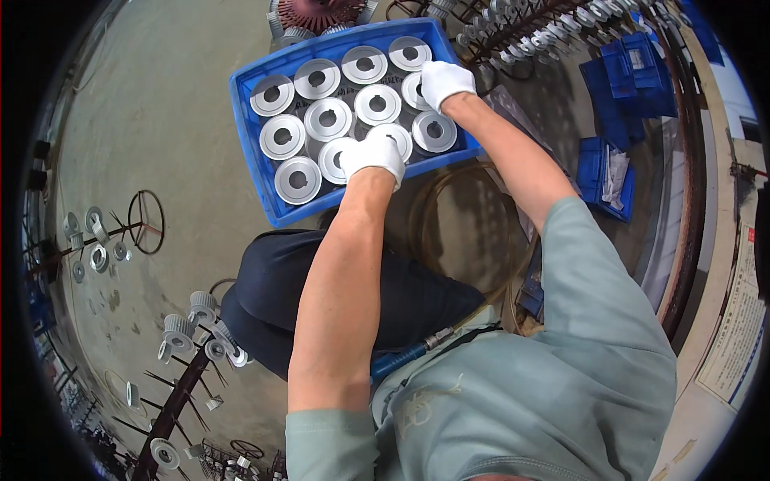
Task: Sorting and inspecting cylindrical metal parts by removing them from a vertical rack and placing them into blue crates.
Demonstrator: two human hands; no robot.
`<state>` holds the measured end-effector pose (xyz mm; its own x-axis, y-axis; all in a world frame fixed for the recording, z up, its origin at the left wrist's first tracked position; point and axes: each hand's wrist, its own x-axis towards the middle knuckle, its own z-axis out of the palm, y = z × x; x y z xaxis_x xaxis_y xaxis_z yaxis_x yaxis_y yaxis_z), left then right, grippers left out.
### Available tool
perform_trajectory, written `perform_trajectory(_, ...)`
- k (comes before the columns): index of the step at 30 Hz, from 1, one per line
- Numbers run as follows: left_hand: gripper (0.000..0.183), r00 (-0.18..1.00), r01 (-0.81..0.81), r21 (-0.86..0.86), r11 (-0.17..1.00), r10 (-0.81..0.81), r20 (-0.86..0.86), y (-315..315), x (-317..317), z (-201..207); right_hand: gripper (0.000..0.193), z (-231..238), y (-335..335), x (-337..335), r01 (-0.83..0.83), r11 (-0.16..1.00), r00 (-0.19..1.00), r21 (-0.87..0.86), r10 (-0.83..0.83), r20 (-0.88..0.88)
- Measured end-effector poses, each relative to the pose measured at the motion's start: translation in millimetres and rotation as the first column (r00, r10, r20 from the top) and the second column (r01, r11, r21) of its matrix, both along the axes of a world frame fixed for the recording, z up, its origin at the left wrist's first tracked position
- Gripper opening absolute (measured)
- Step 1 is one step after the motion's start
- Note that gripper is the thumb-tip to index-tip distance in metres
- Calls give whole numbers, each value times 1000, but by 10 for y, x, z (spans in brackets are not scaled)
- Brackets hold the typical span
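A blue plastic crate (269,188) holds several silver, round metal pulleys, set in rows with their flat faces up. Each has a dark centre hole, some with a keyway notch. My left hand (373,156), in a white glove, is closed over the front row at a pulley (398,138), partly covering it and the neighbouring pulley (330,163). Also gloved in white, my right hand (446,83) grips a pulley (413,92) near the crate's right wall. The fingertips of both hands are mostly hidden.
Beyond the crate stands a reddish round piece (317,12) ringed by toothed metal parts. Racks with spikes (180,393) carry metal parts at lower left and upper right. Blue bins (634,76) lie to the right. A dark cloth (273,297) sits below the crate, near a coiled hoop (433,208).
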<state>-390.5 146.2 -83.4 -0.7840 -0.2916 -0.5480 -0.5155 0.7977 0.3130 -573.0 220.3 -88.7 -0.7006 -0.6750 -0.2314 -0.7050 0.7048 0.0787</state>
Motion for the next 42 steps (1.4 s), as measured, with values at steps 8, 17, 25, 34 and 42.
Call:
perform_trajectory(8, 34, 1000, 6, -1, 1000, -6, 9, 11, 51, -96, 19, 4, -38, -18, -80, 997, 996, -21, 80, -26)
perform_trajectory(17, 35, 999, 29, 15, 999, -29, 28, -35, 13, 53, 19, -108, -59, 2, -36, 990, 998, -134, 29, -57)
perform_trajectory(25, 35, 1000, -13, 47, 999, 12, 4, -30, -19, -11, 22, -40, -85, -162, -44, 994, 995, -97, 53, 89)
perform_trajectory(34, 35, 1000, -10, 22, 1000, 10, -24, -34, 51, -22, 27, 254, 66, 43, 46, 987, 986, -152, -21, 163)
perform_trajectory(42, 35, 999, 20, 6, 1000, -20, -31, -19, 21, -129, 49, 574, 237, 583, -147, 971, 943, 188, 80, 323)
